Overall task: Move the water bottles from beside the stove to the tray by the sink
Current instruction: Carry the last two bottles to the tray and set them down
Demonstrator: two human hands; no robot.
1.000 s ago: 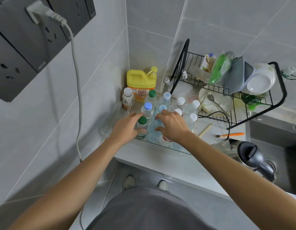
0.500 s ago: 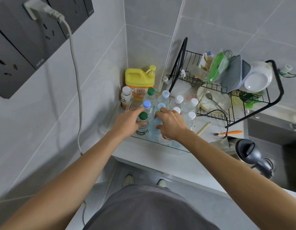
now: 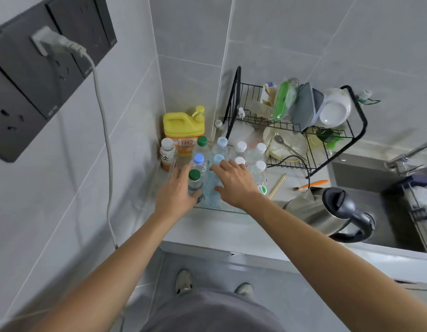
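Observation:
Several clear water bottles with white, blue and green caps stand packed in a clear tray (image 3: 222,210) in the counter corner. My left hand (image 3: 175,195) grips the front green-capped bottle (image 3: 195,179) from the left, its thumb curled round the bottle's body. Beside it, my right hand (image 3: 235,184) holds a blue-tinted bottle (image 3: 211,188) between thumb and index finger. The other fingers of that hand lie over the neighbouring white caps. Both bottles stand upright in the tray.
A yellow detergent jug (image 3: 183,125) and a small brown bottle (image 3: 167,152) stand behind the tray. A black dish rack (image 3: 291,121) with plates stands to the right. Chopsticks (image 3: 277,185), an orange brush (image 3: 313,184), a steel kettle (image 3: 327,212) and the sink (image 3: 375,188) lie further right. A white cable (image 3: 107,140) hangs on the left wall.
Both hands stay on the same two bottles in the tray. The right hand's fingers have spread a little. The view has shifted slightly.

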